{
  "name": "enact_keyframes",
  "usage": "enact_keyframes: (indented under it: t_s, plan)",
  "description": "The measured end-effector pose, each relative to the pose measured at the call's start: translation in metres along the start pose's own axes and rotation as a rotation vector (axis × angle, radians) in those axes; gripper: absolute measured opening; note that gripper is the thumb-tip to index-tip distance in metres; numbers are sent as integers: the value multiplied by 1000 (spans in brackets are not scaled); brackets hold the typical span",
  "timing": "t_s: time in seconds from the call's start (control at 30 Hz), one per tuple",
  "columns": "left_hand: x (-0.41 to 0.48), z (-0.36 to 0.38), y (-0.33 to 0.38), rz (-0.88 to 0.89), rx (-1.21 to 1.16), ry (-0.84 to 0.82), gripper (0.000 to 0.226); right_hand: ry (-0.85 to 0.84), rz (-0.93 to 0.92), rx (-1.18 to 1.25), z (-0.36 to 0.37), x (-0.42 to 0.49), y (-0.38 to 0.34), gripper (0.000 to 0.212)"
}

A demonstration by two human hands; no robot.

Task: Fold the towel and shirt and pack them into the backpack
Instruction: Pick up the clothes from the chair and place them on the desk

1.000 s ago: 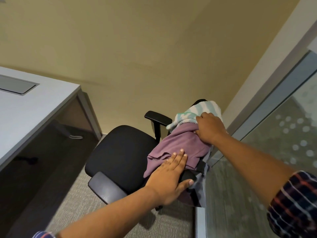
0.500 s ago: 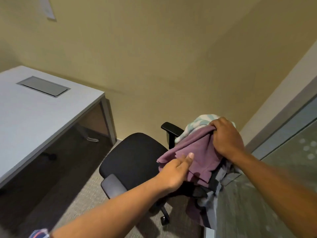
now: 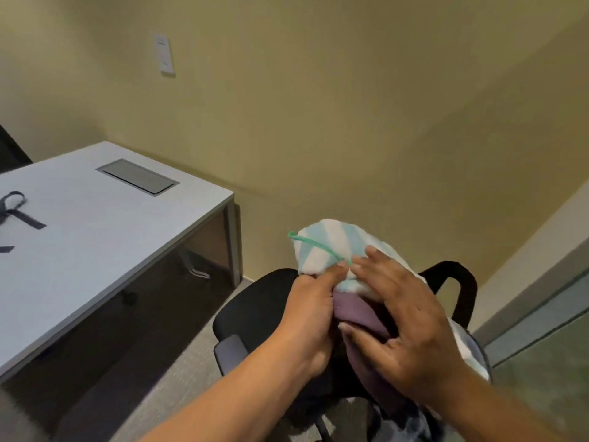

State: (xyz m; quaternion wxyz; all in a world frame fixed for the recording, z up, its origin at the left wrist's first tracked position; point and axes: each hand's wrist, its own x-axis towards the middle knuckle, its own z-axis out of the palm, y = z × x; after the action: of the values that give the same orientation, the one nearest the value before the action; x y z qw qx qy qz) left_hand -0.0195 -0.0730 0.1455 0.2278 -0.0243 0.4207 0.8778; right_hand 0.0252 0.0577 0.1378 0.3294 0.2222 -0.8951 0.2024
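Observation:
A white towel with pale blue stripes (image 3: 328, 247) and a green hanging loop sits bunched on top of a purple shirt (image 3: 360, 317); both are lifted above the black office chair (image 3: 255, 307). My left hand (image 3: 310, 309) grips the bundle at its left side, thumb on the towel. My right hand (image 3: 411, 323) lies over the right side with fingers spread, thumb pressed into the purple cloth. Two dark straps (image 3: 19, 212) lie at the left edge of the desk; whether they belong to the backpack I cannot tell.
A grey desk (image 3: 105, 237) with a recessed cable hatch (image 3: 138, 177) stands at the left. A beige wall with a switch plate (image 3: 164, 54) is ahead. A glass partition (image 3: 541, 339) runs along the right. Grey carpet (image 3: 178, 374) lies below.
Both hands have gathered the towel and shirt off the chair's armrest and raised them. The view has swung left and up, bringing more of the desk and the straps into sight.

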Motion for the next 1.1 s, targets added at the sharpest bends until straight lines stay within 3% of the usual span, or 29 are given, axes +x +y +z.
enact_keyframes:
  t_s: [0.07, 0.23, 0.3, 0.43, 0.6, 0.7, 0.83, 0.87, 0.93, 1.03, 1.1]
  plan:
    - [-15, -12, 15, 29, -51, 46, 24, -82, 25, 6, 9, 1, -14, 95]
    - [-51, -51, 58, 55, -194, 60, 35, -143, 141, 68, 36, 8, -41, 132]
    - [-62, -67, 73, 29, -228, 57, 41, -76, 156, 187, 49, 14, -58, 126]
    - [-86, -104, 108, 3, -186, 45, 39, 91, 90, 324, 77, 39, -98, 86]
    - [-117, -178, 153, 87, 143, 212, 44, 125, -12, 371, 115, 76, -148, 75]
    - [-147, -222, 177, 218, 319, 425, 43, 99, -70, 411, 139, 96, -183, 70]
    - [-184, -286, 194, 666, 709, 988, 38, 39, -110, 465, 178, 117, -223, 81]
    - [-195, -299, 197, 790, 769, 988, 41, 27, -121, 486, 188, 121, -233, 78]
    - [-213, -326, 200, 927, 947, 774, 67, -12, -151, 513, 207, 128, -252, 79]
    - [-231, -351, 201, 806, 1256, 476, 117, -105, -222, 561, 235, 135, -281, 101]
    - [-236, -364, 202, 728, 1378, 487, 119, -153, -271, 628, 250, 138, -300, 94]
